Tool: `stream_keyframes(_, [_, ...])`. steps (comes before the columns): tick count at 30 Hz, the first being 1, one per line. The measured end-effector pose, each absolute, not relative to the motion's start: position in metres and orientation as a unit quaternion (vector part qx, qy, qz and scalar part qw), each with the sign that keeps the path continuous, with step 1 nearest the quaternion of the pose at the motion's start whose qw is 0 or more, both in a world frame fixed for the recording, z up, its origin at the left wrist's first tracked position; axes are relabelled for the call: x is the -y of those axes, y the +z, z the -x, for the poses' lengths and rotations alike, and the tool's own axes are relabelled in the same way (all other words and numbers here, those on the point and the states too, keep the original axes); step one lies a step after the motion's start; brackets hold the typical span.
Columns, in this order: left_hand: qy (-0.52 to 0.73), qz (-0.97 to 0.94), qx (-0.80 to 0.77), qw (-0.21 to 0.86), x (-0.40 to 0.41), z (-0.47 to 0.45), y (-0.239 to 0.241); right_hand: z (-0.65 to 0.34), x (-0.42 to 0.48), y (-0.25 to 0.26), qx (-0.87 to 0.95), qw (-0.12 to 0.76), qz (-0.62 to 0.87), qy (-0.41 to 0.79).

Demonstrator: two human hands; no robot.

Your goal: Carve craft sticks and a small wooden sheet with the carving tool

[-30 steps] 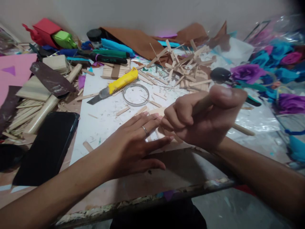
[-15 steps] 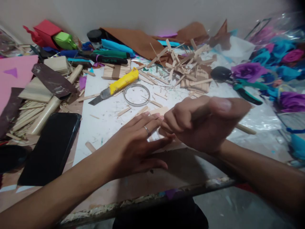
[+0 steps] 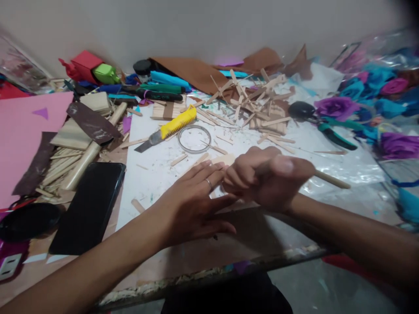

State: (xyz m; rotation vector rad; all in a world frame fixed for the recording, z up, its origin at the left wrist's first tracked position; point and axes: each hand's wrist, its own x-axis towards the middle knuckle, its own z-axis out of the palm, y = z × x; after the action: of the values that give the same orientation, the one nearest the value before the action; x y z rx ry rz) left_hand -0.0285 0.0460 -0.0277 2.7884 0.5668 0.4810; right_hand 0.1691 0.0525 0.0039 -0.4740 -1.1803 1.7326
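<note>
2 hands meet over a pale, flat wooden piece (image 3: 225, 158)

At mid-frame, the left hand (image 3: 193, 200) lies flat, fingers loosely spread, fingertips at the piece; the right hand (image 3: 271, 179) curls into a fist around a slim brown handle (image 3: 262, 168), mostly hidden. Beneath spreads a white, debris-flecked sheet (image 3: 155, 168); a plain grey wall (image 3: 209, 26) fills the top.

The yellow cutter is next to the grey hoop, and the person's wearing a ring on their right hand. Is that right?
Not quite: the ring is on the left hand, as the head view shows. The yellow cutter is indeed next to the grey hoop.
</note>
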Motion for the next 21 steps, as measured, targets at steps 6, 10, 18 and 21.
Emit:
stream_keyframes(6, [0.171, -0.958, -0.198, 0.119, -0.047, 0.028, -0.028, -0.166, -0.055, -0.002, 0.476, 0.505, 0.186, 0.696])
stream_keyframes(10, [0.176, -0.960, -0.189, 0.110, -0.046, 0.029, -0.028, -0.173, -0.052, 0.022, 0.494, 0.532, 0.213, 0.654])
stream_keyframes(18, [0.172, -0.962, -0.187, 0.098, -0.045, 0.032, -0.025, -0.177, -0.058, 0.022, 0.458, 0.537, 0.180, 0.684])
stream_keyframes(21, [0.165, -0.962, -0.190, 0.104, -0.045, 0.031, -0.025, -0.173, -0.059, 0.013, 0.450, 0.528, 0.179, 0.698])
